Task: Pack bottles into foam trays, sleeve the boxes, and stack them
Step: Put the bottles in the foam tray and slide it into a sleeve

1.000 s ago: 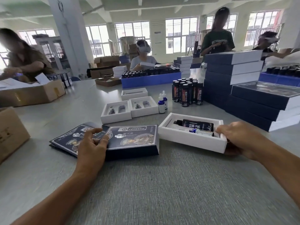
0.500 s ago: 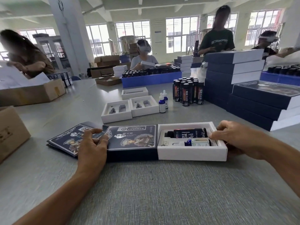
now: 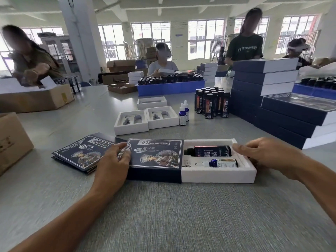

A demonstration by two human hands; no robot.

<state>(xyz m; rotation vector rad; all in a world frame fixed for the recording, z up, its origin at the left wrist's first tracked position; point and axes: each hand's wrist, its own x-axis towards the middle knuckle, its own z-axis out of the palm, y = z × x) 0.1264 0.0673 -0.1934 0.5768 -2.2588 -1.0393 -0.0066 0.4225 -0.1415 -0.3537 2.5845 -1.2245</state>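
A white foam tray point(image 3: 218, 176) lies in front of me with a dark labelled bottle point(image 3: 211, 150) and a small blue dropper bottle point(image 3: 221, 163) in its slots. Its left end meets the open mouth of a dark printed sleeve point(image 3: 156, 157). My left hand point(image 3: 113, 160) holds the sleeve's left end, fingers curled over its top edge. My right hand point(image 3: 269, 155) grips the tray's right end. More flat sleeves point(image 3: 80, 153) lie under and left of my left hand.
Three empty foam trays point(image 3: 131, 122) sit mid-table beside two dropper bottles point(image 3: 182, 113) and a cluster of dark bottles point(image 3: 211, 102). Stacked sleeved boxes point(image 3: 272, 99) rise at right. Cardboard boxes point(image 3: 11, 140) stand at left. Other people work at the table's far side.
My right hand has slid the filled tray leftward until its end meets the sleeve's opening. My left hand has stayed on the sleeve.
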